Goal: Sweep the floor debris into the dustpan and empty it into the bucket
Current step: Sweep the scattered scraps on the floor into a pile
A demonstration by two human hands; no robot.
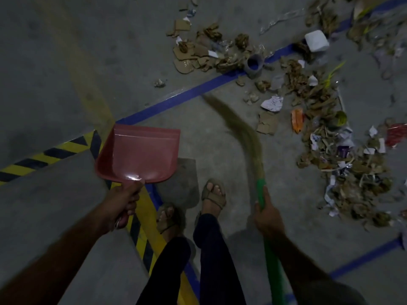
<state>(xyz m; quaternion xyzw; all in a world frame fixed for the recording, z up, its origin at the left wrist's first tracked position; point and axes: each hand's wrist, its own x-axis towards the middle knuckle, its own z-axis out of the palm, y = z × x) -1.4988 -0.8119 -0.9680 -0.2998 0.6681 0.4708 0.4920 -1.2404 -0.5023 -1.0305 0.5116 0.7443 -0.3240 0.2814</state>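
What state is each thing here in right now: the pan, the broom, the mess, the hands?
Dustpan: empty, held up off the floor.
Broom: bristles bent, blurred, tip near the blue floor line.
Debris: scattered on the floor, unswept.
White roll: lying among the debris.
Grey tube: on its side, open end showing.
Left hand: grips the dustpan handle.
Right hand: grips the green broom handle.

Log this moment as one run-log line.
left hand: grips empty red plastic dustpan, raised | right hand: grips green-handled grass broom | cardboard-and-paper debris: unswept | bucket: not visible
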